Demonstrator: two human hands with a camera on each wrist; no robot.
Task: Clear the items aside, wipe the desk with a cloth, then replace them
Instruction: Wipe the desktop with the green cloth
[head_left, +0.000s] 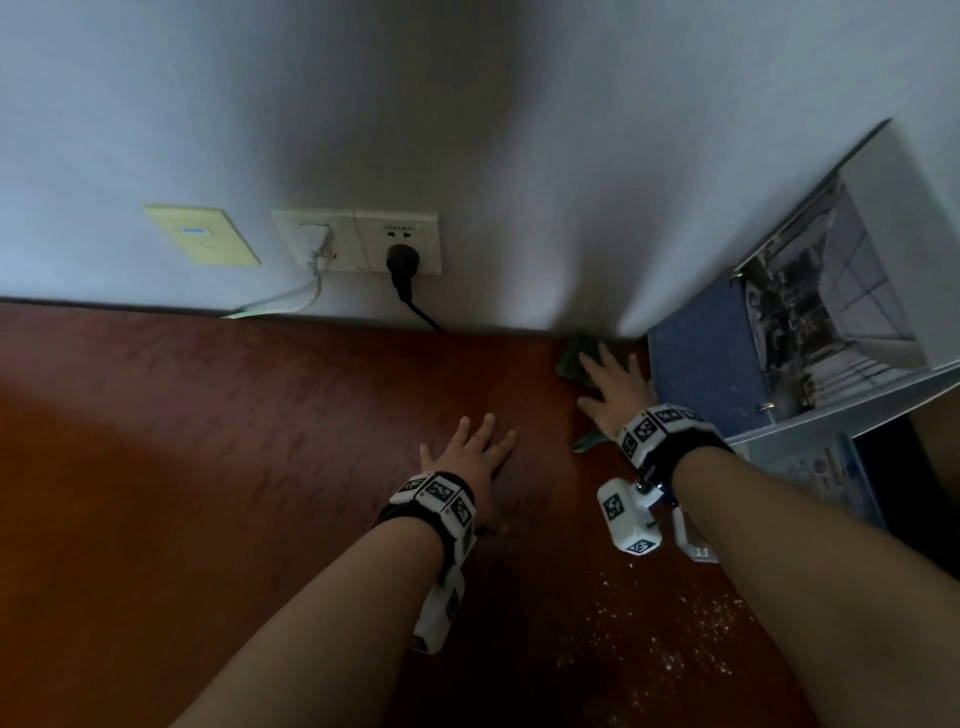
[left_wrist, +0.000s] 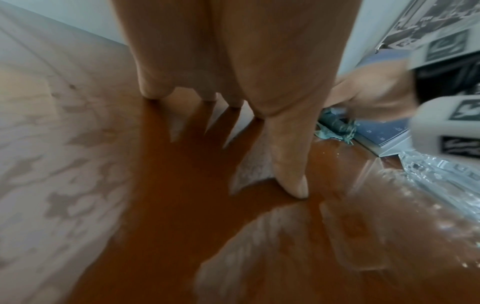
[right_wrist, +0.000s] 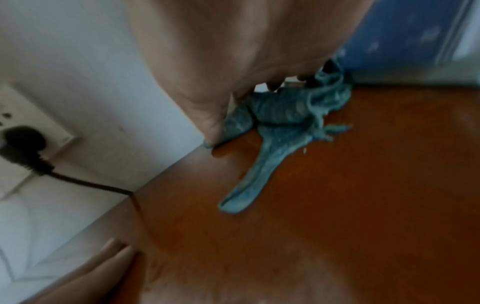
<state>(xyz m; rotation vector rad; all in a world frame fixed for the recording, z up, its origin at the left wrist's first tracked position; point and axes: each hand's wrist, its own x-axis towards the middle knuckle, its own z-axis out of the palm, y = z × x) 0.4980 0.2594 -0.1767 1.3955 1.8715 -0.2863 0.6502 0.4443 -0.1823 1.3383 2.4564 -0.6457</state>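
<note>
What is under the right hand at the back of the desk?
A green cloth lies under the right hand, pressed flat on the desk near the wall and beside the blue binder. The hand covers the cloth's middle.

Teal cloth (right_wrist: 283, 115), crumpled and ribbed, lies on the reddish-brown glossy bench (head_left: 218, 426) in its far right corner, against the wall and just beside the blue binder (head_left: 706, 364). One narrow tail of the cloth trails toward the near edge. The binder leans open, its printed pages exposed. Pale specks dot the bench's near right area.
</note>
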